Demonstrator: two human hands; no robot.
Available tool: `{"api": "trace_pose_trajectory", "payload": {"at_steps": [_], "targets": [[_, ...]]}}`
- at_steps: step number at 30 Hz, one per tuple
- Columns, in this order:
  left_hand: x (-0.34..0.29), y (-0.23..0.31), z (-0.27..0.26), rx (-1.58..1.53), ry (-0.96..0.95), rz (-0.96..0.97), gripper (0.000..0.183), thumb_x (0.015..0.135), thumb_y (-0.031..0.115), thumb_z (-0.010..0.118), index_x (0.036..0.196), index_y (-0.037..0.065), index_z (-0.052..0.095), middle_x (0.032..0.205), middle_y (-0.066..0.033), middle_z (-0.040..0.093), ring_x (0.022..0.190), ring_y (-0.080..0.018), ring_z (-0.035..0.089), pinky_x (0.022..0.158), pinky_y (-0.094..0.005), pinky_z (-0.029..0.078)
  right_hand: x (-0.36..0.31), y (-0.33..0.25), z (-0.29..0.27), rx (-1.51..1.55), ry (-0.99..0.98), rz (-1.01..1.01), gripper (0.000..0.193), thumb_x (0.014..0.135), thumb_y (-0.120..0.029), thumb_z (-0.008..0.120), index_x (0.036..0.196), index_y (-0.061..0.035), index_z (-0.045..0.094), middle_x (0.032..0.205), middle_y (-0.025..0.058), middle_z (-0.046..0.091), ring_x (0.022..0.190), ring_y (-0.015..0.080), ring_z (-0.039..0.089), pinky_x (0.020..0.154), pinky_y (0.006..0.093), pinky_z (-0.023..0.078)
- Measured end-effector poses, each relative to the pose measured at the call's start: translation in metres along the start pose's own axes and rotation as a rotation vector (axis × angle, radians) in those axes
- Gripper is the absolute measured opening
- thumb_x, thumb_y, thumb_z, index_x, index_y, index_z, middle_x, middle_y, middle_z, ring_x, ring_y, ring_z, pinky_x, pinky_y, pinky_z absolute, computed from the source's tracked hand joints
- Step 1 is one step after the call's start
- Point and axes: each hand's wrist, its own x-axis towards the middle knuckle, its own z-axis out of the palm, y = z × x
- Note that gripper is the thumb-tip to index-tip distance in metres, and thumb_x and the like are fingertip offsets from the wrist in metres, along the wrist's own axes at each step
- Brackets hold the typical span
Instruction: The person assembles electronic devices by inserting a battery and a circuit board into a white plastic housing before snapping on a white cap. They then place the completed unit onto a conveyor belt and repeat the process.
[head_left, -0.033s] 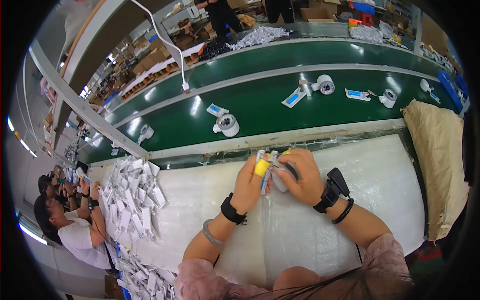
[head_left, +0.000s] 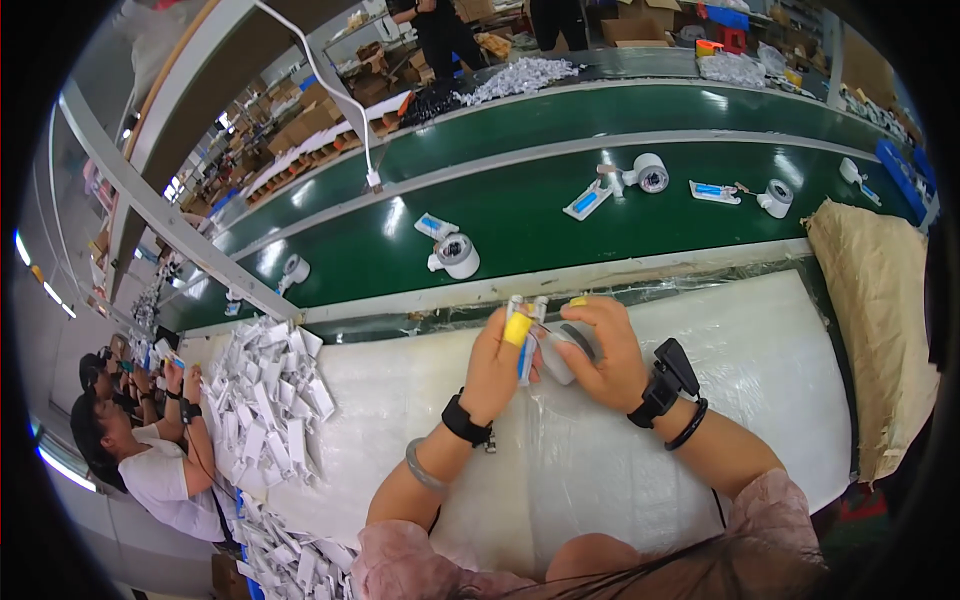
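My left hand is closed around a narrow white case with a blue cell in it, held upright above the table. A yellow cover wraps its thumb. My right hand is just to the right, fingers curled about a round white lamp head with a grey rim. Its index fingertip also has a yellow cover. Thin wires seem to run between case and head, too small to make out well. The lower fingers of both hands are partly hidden.
A white-covered table lies under my hands, with a heap of white plastic cases at left. Beyond runs a green conveyor bearing several lamp heads with blue-celled cases. Brown paper hangs at right. A co-worker sits at far left.
My right hand's index finger and thumb have drawn slightly away from the top of the case. My left hand has shifted a little to the left with the case.
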Motion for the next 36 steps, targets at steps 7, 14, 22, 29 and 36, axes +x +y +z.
{"api": "trace_pose_trajectory", "payload": {"at_steps": [7,14,22,29,36], "targets": [[0.099,-0.001,-0.046,-0.174,0.194,-0.198,0.027,0.098,0.024,0.040,0.109,0.003,0.054,0.086,-0.0096,0.064,0.067,-0.0179,0.064,0.054,-0.0315,0.055,-0.009,0.016,0.001,-0.042,-0.006,0.131,0.039,0.086,-0.009,0.065,0.122,-0.0035,0.053,0.123,0.0194,0.051,0.116,0.0367,0.049,0.100,0.0411,0.039],[0.147,-0.037,-0.124,1.414,0.508,0.087,0.064,0.072,0.039,0.076,0.126,0.011,0.057,0.124,-0.0189,0.057,0.113,-0.0395,0.054,0.095,-0.0479,0.044,-0.011,0.023,-0.003,-0.007,-0.079,0.239,0.036,0.086,-0.008,0.062,0.121,-0.0039,0.053,0.122,0.0182,0.050,0.116,0.0362,0.050,0.098,0.0395,0.042],[0.121,-0.022,-0.136,1.299,0.335,-0.011,0.073,0.061,0.034,0.084,0.123,0.006,0.055,0.108,-0.0187,0.065,0.103,-0.0357,0.061,0.087,-0.0425,0.050,-0.009,0.019,-0.001,0.069,-0.189,0.347,0.031,0.087,-0.005,0.060,0.118,-0.0031,0.055,0.120,0.0154,0.051,0.101,0.0268,0.060,0.085,0.0349,0.050],[0.053,-0.003,-0.054,0.765,0.148,0.219,0.068,0.069,0.015,0.083,0.125,0.005,0.046,0.113,-0.0086,0.061,0.103,-0.0177,0.060,0.088,-0.0303,0.049,-0.008,0.031,0.007,0.431,-0.206,0.730,0.031,0.097,-0.027,0.053,0.113,-0.0004,0.057,0.106,0.0117,0.063,0.092,0.0166,0.062,0.082,0.0320,0.049],[-0.003,0.026,0.011,0.575,-0.246,0.268,0.072,0.073,0.011,0.078,0.135,0.005,0.043,0.126,-0.0136,0.054,0.116,-0.0267,0.054,0.098,-0.0344,0.045,-0.002,0.044,0.004,0.951,-0.283,0.996,0.067,0.099,-0.059,0.033,0.109,0.0002,0.063,0.101,0.0083,0.066,0.099,0.0188,0.062,0.093,0.0306,0.044]]}}
